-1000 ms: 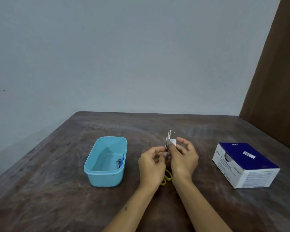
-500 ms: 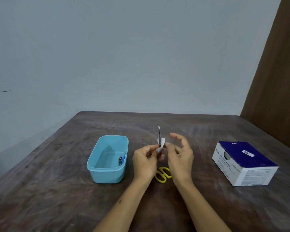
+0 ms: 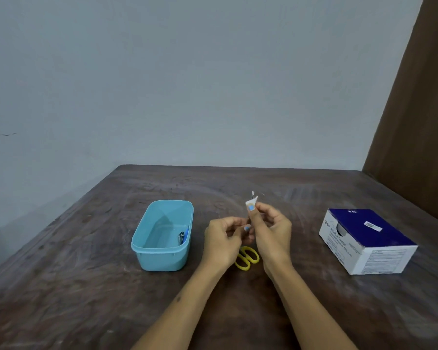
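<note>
1. Head view, hands: the right hand point(image 3: 272, 231) and the left hand point(image 3: 221, 245) are raised close together over the middle of the dark wooden table point(image 3: 86, 286), with their fingertips nearly meeting.
2. The right hand pinches a small white swab point(image 3: 252, 202) between thumb and forefinger. The swab is folded round a slender metal tool point(image 3: 253, 193), whose tip stands upright just above it.
3. The left hand's fingers are curled at the tool's lower end and appear to pinch it. Most of that grip is hidden behind the thumbs.
4. Yellow scissors point(image 3: 247, 258) lie flat on the table directly under the hands. Only the handle loops show between the wrists.
5. To the left, a light blue tub point(image 3: 162, 260) stands near the left hand but apart from it. A few small metal pieces point(image 3: 181, 237) lie against its right inner wall.
6. To the right, a blue and white swab box point(image 3: 369, 245) sits well apart from the right hand, with a wide stretch of tabletop between them.
7. Edges: the table's far edge meets the grey wall point(image 3: 213, 84) well beyond the hands. The left edge runs diagonally past the tub, and a brown panel point(image 3: 420, 122) rises behind the box.
</note>
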`<move>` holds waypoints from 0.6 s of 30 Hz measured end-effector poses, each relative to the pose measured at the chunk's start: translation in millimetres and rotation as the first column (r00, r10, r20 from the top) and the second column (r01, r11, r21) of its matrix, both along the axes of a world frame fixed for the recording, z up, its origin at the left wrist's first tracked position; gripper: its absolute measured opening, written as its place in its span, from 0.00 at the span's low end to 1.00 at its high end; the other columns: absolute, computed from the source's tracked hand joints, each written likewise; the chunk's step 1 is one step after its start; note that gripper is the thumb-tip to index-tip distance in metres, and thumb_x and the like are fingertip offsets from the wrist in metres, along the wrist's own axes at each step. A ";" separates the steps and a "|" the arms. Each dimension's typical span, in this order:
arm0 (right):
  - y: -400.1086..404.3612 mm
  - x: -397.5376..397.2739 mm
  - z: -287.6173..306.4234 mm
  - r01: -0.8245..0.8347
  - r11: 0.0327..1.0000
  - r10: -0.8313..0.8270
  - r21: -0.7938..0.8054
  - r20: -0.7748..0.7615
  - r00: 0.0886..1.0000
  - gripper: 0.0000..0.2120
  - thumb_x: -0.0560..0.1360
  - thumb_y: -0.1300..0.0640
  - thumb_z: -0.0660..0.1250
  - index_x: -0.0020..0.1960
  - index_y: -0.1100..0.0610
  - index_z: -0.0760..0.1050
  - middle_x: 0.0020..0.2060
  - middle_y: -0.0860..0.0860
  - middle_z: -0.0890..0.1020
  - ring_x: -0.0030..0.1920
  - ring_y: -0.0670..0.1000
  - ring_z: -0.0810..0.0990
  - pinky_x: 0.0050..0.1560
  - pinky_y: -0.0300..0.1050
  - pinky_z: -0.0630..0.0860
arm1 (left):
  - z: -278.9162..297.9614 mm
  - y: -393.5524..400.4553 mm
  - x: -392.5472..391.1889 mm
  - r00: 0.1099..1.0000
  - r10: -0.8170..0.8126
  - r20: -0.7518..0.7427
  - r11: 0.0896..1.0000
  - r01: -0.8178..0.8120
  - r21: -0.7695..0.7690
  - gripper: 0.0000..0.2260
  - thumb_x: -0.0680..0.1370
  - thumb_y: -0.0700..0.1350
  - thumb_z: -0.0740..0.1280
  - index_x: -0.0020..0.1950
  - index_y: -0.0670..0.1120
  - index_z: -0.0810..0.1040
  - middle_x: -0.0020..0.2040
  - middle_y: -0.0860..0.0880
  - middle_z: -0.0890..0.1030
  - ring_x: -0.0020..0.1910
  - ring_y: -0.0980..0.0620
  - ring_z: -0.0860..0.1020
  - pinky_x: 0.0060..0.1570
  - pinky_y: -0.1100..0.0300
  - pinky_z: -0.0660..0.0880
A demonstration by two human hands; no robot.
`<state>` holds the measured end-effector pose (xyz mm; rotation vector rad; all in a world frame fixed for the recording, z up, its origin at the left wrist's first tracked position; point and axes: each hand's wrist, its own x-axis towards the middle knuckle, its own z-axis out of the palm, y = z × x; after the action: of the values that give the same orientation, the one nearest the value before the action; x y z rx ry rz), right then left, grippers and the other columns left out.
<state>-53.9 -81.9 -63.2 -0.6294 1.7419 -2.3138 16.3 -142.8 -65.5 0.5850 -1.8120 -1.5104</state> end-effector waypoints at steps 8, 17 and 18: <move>-0.4 3.5 -3.6 -0.032 0.986 0.055 0.163 -0.135 0.989 0.02 0.73 0.57 0.71 0.45 0.54 0.81 0.35 0.54 0.83 0.35 0.52 0.83 0.33 0.46 0.81 | 1.6 -2.9 6.3 0.995 0.097 0.032 0.992 -0.094 -0.080 0.10 0.76 0.32 0.63 0.49 0.41 0.82 0.41 0.47 0.84 0.38 0.57 0.83 0.41 0.64 0.80; 2.2 3.3 0.6 -0.037 0.991 0.052 0.131 -0.109 0.993 0.03 0.72 0.58 0.71 0.45 0.57 0.81 0.33 0.55 0.83 0.33 0.51 0.82 0.31 0.44 0.79 | 3.3 2.9 7.8 0.995 0.094 0.017 0.990 -0.091 -0.110 0.10 0.75 0.32 0.64 0.48 0.42 0.82 0.38 0.53 0.83 0.36 0.62 0.82 0.36 0.70 0.77; 2.0 4.4 -0.1 -0.060 0.988 0.077 0.143 -0.112 0.991 0.03 0.72 0.59 0.71 0.45 0.57 0.81 0.33 0.55 0.83 0.34 0.52 0.83 0.31 0.43 0.79 | 3.9 0.6 7.9 0.995 0.095 0.014 0.991 -0.093 -0.093 0.10 0.76 0.32 0.63 0.49 0.42 0.82 0.38 0.51 0.84 0.37 0.60 0.83 0.38 0.67 0.79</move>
<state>-49.6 -79.9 -63.2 -0.8007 1.8813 -2.1270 24.3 -142.2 -61.6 0.6319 -1.8311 -1.3557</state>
